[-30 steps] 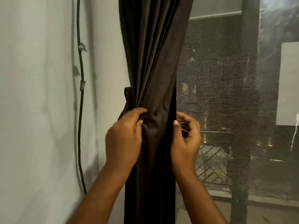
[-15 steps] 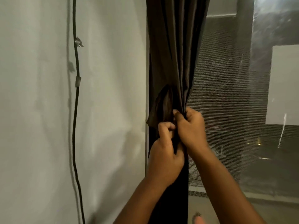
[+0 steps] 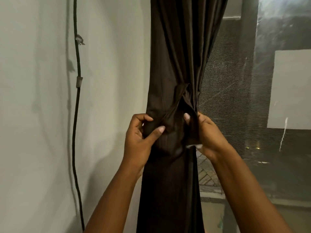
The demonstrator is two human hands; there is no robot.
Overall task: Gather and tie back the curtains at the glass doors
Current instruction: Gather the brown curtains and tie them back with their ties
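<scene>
Left hand (image 3: 139, 138) and right hand (image 3: 206, 133) both pinch the tie (image 3: 170, 115) around the gathered curtain (image 3: 176, 56); I think pulling both ends evenly will tighten it.

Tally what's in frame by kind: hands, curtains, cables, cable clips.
Hands: 2, left hand and right hand, both gripping the curtain fabric
Curtains: 1, dark brown curtain, bunched
Cables: 1, black cable running down the wall
Cable clips: 2, upper clip and lower clip
Total: 6
</scene>
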